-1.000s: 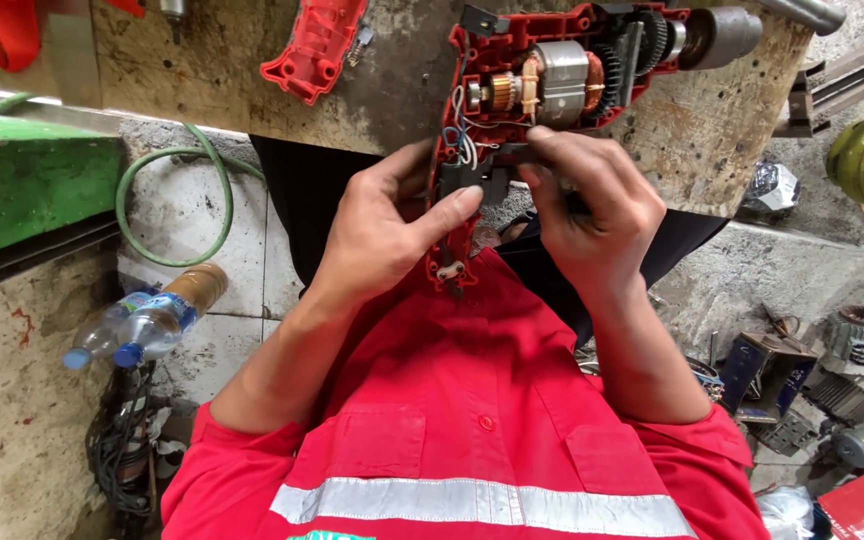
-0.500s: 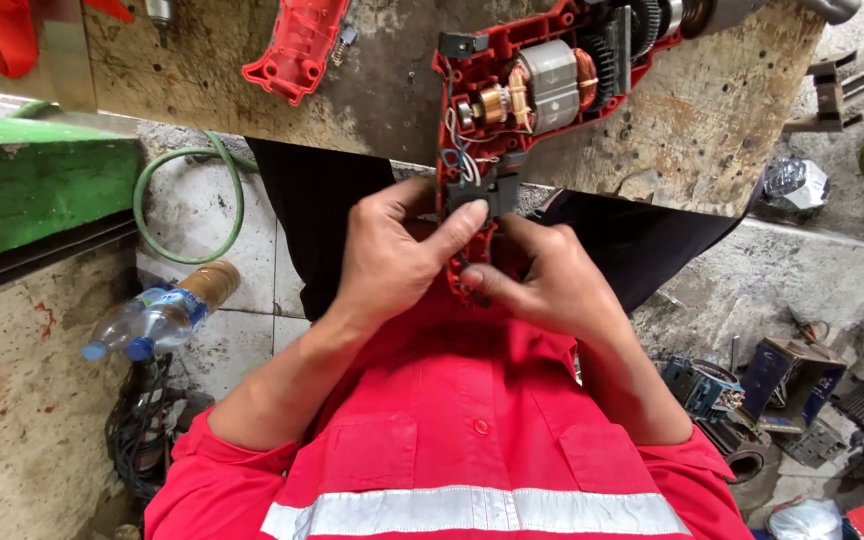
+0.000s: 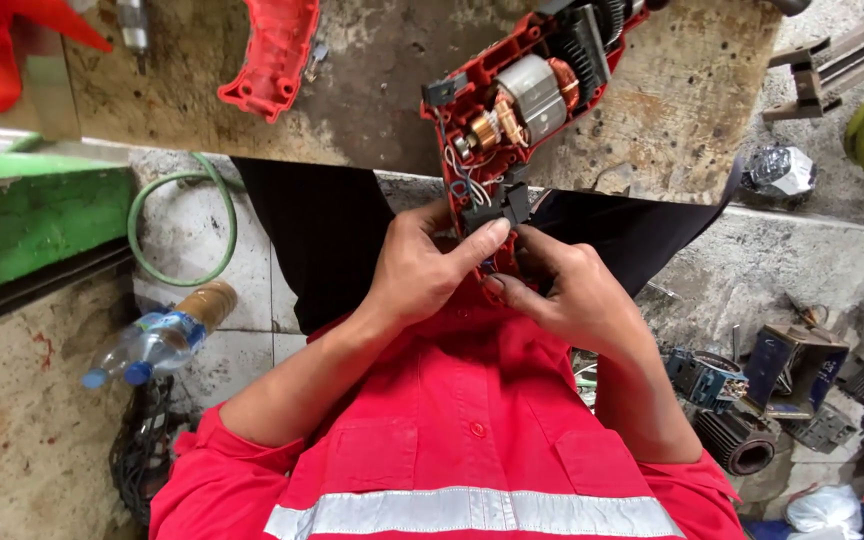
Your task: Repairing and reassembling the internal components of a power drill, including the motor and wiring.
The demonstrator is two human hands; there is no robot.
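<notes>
The opened red power tool [image 3: 512, 110] is laid at the workbench [image 3: 372, 100] edge. Its black switch block [image 3: 487, 212] is pinched by the left hand [image 3: 427, 270], while the handle end below is clasped by the right hand [image 3: 567, 295]. A loose red housing half [image 3: 272, 55] is left farther along the workbench; a plastic bottle [image 3: 157, 340] and green hose [image 3: 187, 220] are seen below it.

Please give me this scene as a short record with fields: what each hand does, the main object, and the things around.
left hand: thumb pressed on the black switch block, closed around the grip of the opened red power tool
right hand: fingers on the same grip, from the other side
tool state: cover off, motor and wires exposed
workbench: holds the loose red cover half
floor: plastic bottle, green hose, motor parts
</notes>
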